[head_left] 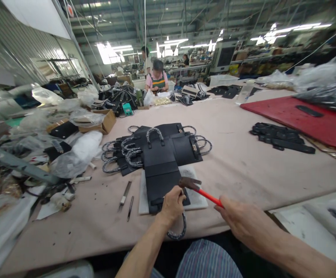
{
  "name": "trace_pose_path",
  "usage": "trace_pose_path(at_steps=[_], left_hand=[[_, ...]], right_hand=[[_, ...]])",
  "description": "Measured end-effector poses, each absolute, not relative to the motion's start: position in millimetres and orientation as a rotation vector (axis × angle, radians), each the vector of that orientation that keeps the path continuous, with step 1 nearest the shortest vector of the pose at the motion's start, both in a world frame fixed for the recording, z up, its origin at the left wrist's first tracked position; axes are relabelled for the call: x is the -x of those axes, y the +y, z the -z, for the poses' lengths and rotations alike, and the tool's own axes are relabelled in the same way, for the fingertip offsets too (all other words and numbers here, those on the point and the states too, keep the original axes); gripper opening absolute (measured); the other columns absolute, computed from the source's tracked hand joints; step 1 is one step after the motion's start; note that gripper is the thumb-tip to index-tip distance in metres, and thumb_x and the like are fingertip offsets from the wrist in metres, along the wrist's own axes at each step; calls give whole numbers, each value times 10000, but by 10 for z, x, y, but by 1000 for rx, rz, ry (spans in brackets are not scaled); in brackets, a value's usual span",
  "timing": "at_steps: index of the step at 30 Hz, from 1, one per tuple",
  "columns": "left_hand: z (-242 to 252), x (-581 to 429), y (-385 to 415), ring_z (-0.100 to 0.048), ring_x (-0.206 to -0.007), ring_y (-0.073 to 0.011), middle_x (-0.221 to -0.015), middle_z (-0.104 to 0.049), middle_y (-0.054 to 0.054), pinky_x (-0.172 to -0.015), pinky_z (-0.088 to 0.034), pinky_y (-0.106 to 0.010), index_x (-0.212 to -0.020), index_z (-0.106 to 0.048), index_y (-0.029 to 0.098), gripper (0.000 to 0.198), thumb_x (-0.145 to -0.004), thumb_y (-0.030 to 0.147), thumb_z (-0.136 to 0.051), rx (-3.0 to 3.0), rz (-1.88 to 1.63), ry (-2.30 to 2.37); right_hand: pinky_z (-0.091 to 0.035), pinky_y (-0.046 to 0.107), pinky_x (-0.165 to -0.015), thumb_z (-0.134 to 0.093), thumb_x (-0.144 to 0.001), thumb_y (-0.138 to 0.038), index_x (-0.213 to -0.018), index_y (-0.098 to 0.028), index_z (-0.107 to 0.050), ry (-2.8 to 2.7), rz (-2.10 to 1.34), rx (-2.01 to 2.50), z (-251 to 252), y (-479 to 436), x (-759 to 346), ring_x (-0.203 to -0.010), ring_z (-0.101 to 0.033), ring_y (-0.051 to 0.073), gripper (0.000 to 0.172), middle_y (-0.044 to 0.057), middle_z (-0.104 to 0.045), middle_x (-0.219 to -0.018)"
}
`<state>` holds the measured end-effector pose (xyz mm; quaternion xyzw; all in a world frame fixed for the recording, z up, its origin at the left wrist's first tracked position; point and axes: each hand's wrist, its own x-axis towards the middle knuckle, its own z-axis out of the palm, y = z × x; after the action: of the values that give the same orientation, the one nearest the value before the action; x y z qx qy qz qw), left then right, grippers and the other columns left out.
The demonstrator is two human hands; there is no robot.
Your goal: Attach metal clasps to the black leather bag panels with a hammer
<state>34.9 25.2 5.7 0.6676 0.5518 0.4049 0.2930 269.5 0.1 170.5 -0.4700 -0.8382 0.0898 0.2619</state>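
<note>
My right hand (pixel 235 214) is wrapped round the red handle of a hammer (pixel 206 196). The hammer's dark head is right over the fingertips of my left hand (pixel 172 204). Those fingers are pinched at the near end of a black bag panel (pixel 163 179); what is between them is hidden. The panel lies partly on a white slab (pixel 196 199). A patterned bag handle (pixel 177 235) loops out below my left wrist, toward the table's front edge. More black bag panels (pixel 185 148) with similar handles are piled just beyond.
Left of the slab lie a fork-tipped tool (pixel 125 196) and a thin metal rod (pixel 130 208). Black strips (pixel 280 137) are heaped at the right, near a red board (pixel 306 116). Plastic bags and a cardboard box (pixel 105 121) crowd the left. A person (pixel 157 79) sits across the table.
</note>
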Motion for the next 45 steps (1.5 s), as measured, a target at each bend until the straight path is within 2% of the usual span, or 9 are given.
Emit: trace_pose_path(at_steps=[5,8,12,15,18,22,27,32,45], left_hand=[[-64,-341,251,-620,-844,-169,-899,-655,-12,-793,-457,-266,-922,-611,212,165,-857,72,-552,-1781,-1078,1452],[-102,-329,243,-623,-860,-172,-919,-658,-17,-799,-461,-268,-901,-608,209,153,-856,73,-552,-1778,-1076,1424],[-150,-317,244,-617,-861,-175,-918,-643,-20,-802,-466,-272,-891,-600,209,151,-846,71,-556,-1787,-1078,1390],[-196,-313,243,-615,-868,-177,-924,-641,-24,-826,-474,-279,-910,-605,211,137,-861,90,-564,-1811,-1076,1378],[-238,-317,240,-619,-899,-182,-959,-655,-32,-864,-480,-294,-961,-617,212,126,-887,120,-572,-1822,-1070,1384],[-235,-332,233,-633,-957,-187,-1030,-685,-47,-912,-488,-314,-1028,-639,212,153,-909,145,-570,-1779,-1076,1360],[-195,-348,341,-687,-928,-189,-979,-728,-62,-920,-523,-342,-940,-677,177,89,-901,224,-613,-1405,-1239,1327],[-284,-43,550,-738,-893,-203,-990,-751,-71,-930,-565,-400,-947,-660,150,339,-826,455,-747,-837,-1563,1230],[20,1069,-367,-730,-1008,-242,-1074,-768,-106,-932,-567,-378,-963,-714,163,244,-854,380,-739,-1107,-1533,1569]], right_hand=[[-310,264,-470,-376,-972,-635,-714,-222,-470,-2123,-928,1590,-1300,238,-2979,-481,-446,138,496,-8,-479,-562],[-270,259,-373,-311,-928,-680,-712,-240,-419,-1798,-1204,1868,-866,390,-3221,-385,-344,127,502,-36,-397,-533],[-389,319,-438,-380,-951,-528,-670,-232,-487,-1930,-675,1936,-253,528,-3445,-434,-500,200,423,37,-500,-561],[-501,443,-674,-514,-906,-419,-848,-192,-614,-1974,-402,1878,-65,546,-3321,-786,-655,326,254,173,-650,-877],[-472,530,-964,-536,-926,-355,-1232,-145,-601,-2147,-217,1570,-60,486,-2889,-1197,-563,370,376,223,-572,-1327],[-395,536,-1111,-503,-966,-294,-1407,-184,-521,-2317,-327,1259,-28,354,-2207,-1356,-458,318,455,148,-497,-1478],[-284,602,-1164,-437,-999,-229,-1436,-198,-539,-2292,-265,1300,125,271,-1920,-1394,-417,334,450,121,-509,-1489],[-306,585,-1157,-481,-996,-247,-1371,-208,-598,-2316,-258,1288,154,307,-2007,-1384,-433,330,394,102,-516,-1489],[-282,550,-1169,-435,-1023,-288,-1344,-164,-604,-2293,-106,1212,225,280,-1972,-1373,-457,320,383,114,-537,-1470]])
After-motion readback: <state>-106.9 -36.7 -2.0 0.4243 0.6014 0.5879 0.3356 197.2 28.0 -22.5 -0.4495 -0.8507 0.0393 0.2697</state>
